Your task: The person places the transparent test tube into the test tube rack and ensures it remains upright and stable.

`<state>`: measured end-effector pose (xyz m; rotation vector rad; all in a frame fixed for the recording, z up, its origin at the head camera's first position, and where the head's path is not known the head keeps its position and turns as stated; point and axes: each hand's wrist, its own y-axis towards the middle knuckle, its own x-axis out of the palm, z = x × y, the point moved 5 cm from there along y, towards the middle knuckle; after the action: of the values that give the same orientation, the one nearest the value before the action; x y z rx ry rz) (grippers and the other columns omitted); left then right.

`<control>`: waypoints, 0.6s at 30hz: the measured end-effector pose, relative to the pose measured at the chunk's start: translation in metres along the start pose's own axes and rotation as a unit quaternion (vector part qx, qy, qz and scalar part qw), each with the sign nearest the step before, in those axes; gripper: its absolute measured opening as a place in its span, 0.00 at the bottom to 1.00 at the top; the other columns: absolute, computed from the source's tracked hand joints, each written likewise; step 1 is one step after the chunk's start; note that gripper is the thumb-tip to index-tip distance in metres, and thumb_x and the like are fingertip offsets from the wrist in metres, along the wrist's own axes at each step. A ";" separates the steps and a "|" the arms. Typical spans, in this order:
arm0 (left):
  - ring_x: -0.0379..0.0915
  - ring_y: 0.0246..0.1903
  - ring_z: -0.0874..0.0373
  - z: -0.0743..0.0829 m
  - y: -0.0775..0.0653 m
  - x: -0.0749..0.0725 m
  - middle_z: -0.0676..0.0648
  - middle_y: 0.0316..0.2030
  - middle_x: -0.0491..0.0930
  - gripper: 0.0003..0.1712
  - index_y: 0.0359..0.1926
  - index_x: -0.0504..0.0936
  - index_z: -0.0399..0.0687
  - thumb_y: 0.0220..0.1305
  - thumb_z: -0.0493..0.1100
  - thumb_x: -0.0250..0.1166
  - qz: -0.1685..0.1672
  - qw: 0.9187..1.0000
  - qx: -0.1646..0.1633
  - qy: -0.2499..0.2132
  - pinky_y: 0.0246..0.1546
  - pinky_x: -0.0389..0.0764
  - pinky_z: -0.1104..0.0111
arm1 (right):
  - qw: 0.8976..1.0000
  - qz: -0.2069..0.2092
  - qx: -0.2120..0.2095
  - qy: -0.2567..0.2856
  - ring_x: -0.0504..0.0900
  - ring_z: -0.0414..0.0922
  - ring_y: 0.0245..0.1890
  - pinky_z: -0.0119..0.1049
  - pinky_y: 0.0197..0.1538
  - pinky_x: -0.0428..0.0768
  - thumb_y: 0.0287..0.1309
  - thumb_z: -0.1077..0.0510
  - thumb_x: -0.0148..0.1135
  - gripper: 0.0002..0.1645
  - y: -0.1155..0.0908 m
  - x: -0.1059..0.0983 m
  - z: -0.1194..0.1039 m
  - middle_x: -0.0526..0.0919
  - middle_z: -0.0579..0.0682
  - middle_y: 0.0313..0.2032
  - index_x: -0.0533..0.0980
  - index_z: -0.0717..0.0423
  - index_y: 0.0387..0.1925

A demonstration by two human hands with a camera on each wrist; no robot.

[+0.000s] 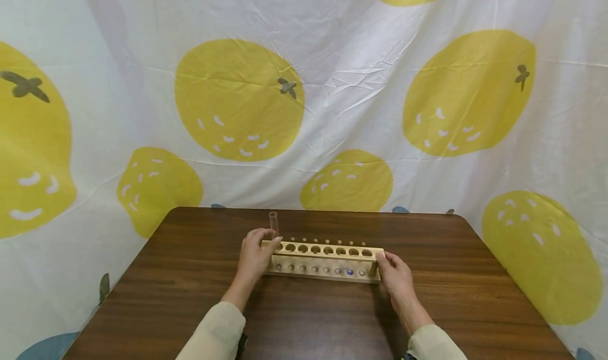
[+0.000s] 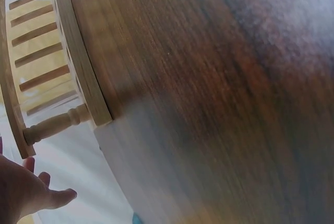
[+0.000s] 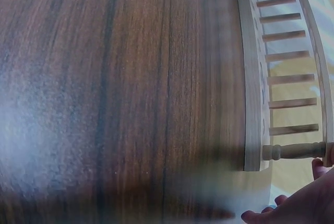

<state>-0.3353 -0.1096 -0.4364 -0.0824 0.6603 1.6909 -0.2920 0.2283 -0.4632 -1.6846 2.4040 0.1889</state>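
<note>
A wooden test tube rack (image 1: 328, 250) stands upright across the middle of the table, with a row of round holes in its top board and a row of pegs behind. My left hand (image 1: 254, 253) grips the rack's left end, its thumb on the top board. Just behind those fingers rises a clear glass test tube (image 1: 273, 221); its lower part is hidden. On the opposite end, my right hand (image 1: 396, 275) holds the top board between thumb and fingers. Small round spots line the lower board (image 1: 323, 275), one of them blue (image 1: 349, 272); what they are is too small to tell.
The dark brown wooden table (image 1: 323, 323) has rounded far corners. Behind it hangs a white cloth (image 1: 342, 96) printed with large yellow lemons. In the left wrist view a turned wooden post (image 2: 57, 124) joins the rack's boards.
</note>
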 end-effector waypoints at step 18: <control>0.62 0.63 0.35 -0.007 -0.002 -0.009 0.33 0.61 0.71 0.20 0.54 0.81 0.38 0.66 0.46 0.67 -0.035 0.999 -0.012 0.026 0.61 0.65 0.42 | 0.998 -0.066 0.008 -0.013 0.57 0.64 0.70 0.57 0.71 0.55 0.75 0.47 0.50 0.35 0.006 -0.009 0.001 0.63 0.71 0.68 0.64 0.74 0.67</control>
<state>-0.3337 -0.1205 -0.4398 -0.1663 0.6686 1.6352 -0.2948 0.2387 -0.4620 -1.8134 2.2596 0.1703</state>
